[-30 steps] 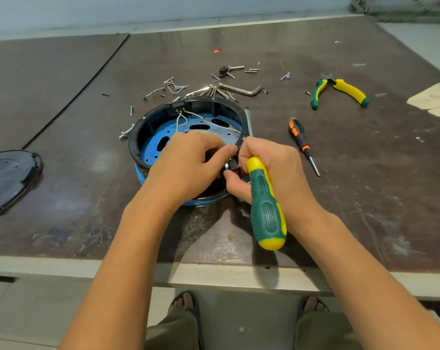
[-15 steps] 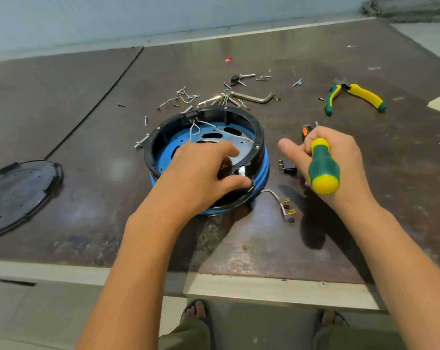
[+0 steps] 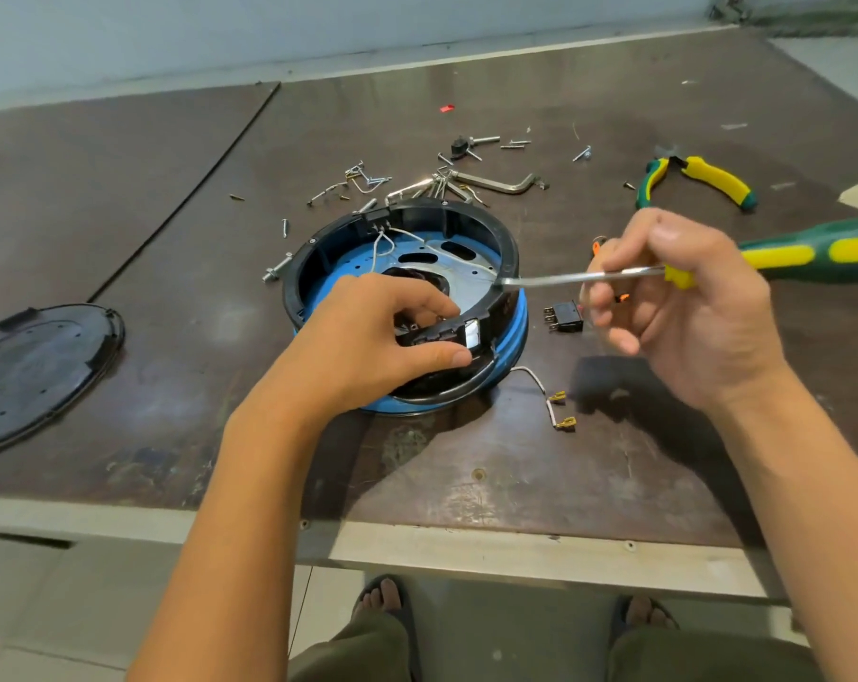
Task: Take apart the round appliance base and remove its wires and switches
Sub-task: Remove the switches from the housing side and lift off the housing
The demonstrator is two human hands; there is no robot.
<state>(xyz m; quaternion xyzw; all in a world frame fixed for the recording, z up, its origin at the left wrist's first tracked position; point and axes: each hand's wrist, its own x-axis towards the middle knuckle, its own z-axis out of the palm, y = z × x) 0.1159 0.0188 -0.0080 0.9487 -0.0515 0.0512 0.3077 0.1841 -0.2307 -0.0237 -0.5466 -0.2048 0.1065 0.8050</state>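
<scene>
The round appliance base [image 3: 508,332], a black ring on a blue shell, lies open side up at the table's middle, with white wires [image 3: 385,238] inside. My left hand [image 3: 382,332] grips its near rim, fingers inside, thumb outside next to a rectangular opening. My right hand [image 3: 682,307] holds a green and yellow screwdriver [image 3: 806,255] whose metal tip reaches over the right rim. A black switch [image 3: 564,317] lies on the table right of the base. A loose white wire with brass terminals [image 3: 555,406] lies in front of it.
Screws and metal bits [image 3: 417,184] are scattered behind the base. Green and yellow pliers [image 3: 692,182] lie at the back right. A small orange screwdriver is mostly hidden behind my right hand. A black round cover [image 3: 38,366] lies at the left edge. The table's front edge [image 3: 466,543] is close.
My right hand pulled away from the rim, left the black switch on the table, then turned the screwdriver so its tip points at the base. The loose wire now lies outside.
</scene>
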